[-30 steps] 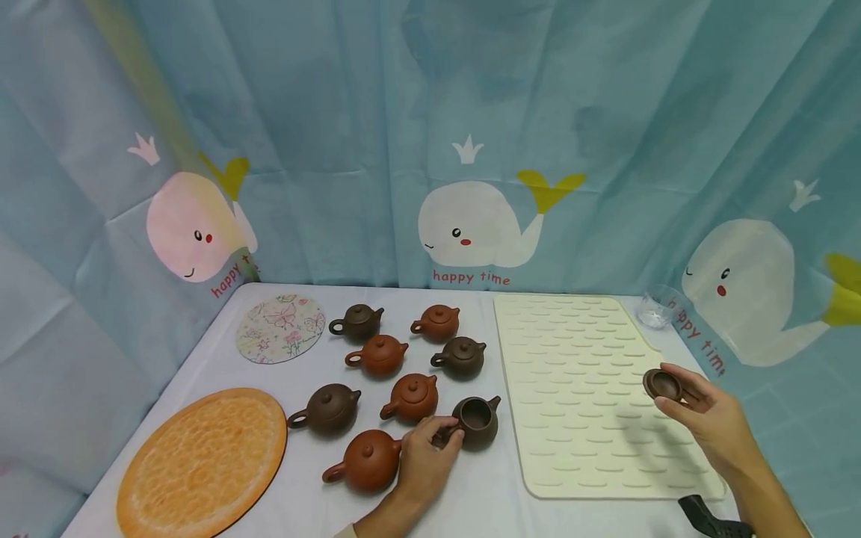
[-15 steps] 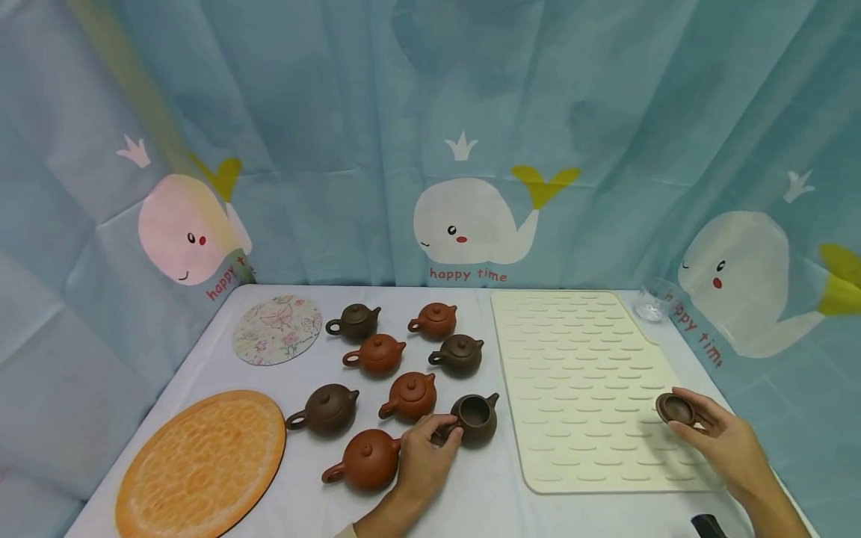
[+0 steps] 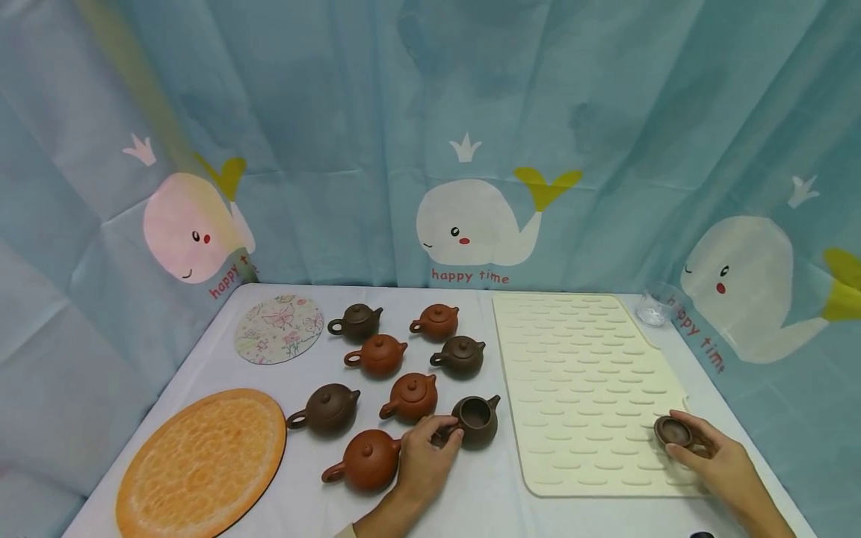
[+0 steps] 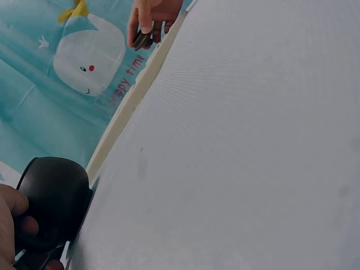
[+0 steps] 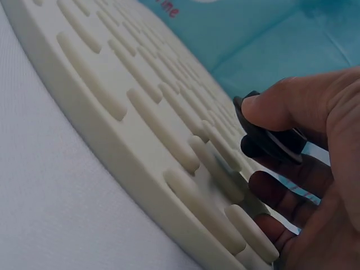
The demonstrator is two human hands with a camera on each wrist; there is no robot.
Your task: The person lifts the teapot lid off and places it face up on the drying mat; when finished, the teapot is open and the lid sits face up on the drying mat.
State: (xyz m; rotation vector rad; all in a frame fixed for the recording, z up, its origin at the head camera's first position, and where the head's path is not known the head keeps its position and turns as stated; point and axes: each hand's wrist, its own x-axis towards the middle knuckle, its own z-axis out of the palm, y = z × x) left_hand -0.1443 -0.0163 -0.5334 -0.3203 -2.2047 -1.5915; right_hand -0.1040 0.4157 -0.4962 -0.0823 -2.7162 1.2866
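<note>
My left hand (image 3: 425, 462) pinches the handle of a dark brown teapot (image 3: 476, 432), which stands lidless on the white cloth with its spout pointing away to the right. In the left wrist view that teapot (image 4: 55, 194) shows at the lower left, fingers at its handle. Between thumb and fingers my right hand (image 3: 718, 457) holds a dark brown teapot lid (image 3: 673, 432), its hollow underside turned up, over the right edge of a cream ridged mat (image 3: 592, 388). From the right wrist view, the lid (image 5: 270, 138) is tilted just above the mat's ridges.
Several lidded teapots, red-brown and dark, stand left of the mat; one red-brown teapot (image 3: 371, 461) is right beside my left hand. A round orange mat (image 3: 202, 463) and a floral round mat (image 3: 279, 329) lie at left. A clear glass bowl (image 3: 654, 308) stands at back right.
My right hand has come down toward the near right part of the ridged mat, carrying the lid lower. The left hand and its teapot stay in place.
</note>
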